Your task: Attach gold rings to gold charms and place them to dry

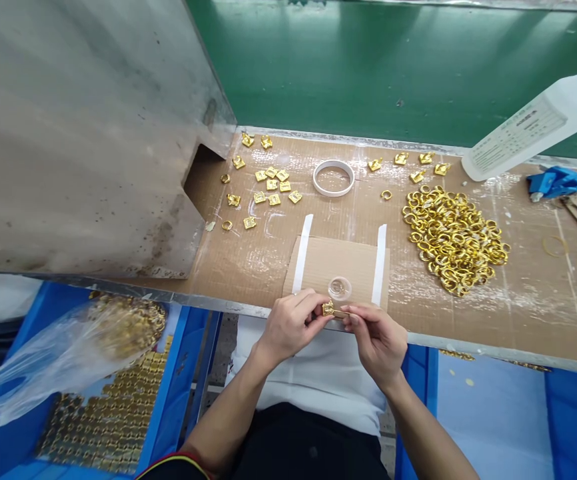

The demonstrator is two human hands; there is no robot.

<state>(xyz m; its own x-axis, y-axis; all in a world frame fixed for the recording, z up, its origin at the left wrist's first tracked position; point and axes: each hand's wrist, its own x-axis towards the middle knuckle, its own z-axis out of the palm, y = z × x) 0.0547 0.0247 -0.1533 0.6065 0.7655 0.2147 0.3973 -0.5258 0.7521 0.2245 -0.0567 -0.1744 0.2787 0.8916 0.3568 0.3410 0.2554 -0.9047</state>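
Note:
Near the bench's front edge, my left hand (294, 323) pinches a small square gold piece (328, 308) between thumb and fingers. My right hand (379, 339) is closed on a thin stick (341, 312), whose far end meets the gold piece. Just behind the fingers, a small round clear dish (339, 289) sits on a cardboard pad (341, 257) held by white tape strips. Farther back lies a white tape roll (333, 178). Square gold pieces (271, 185) are scattered to its left, and a heap of gold rings (453, 237) lies to the right.
A grey metal box (78, 133) stands at left. A white bottle (533, 127) leans at back right, near a blue crumpled item (557, 182). Below the bench are blue bins (171, 393), the left one with gold pieces and a plastic bag (63, 353).

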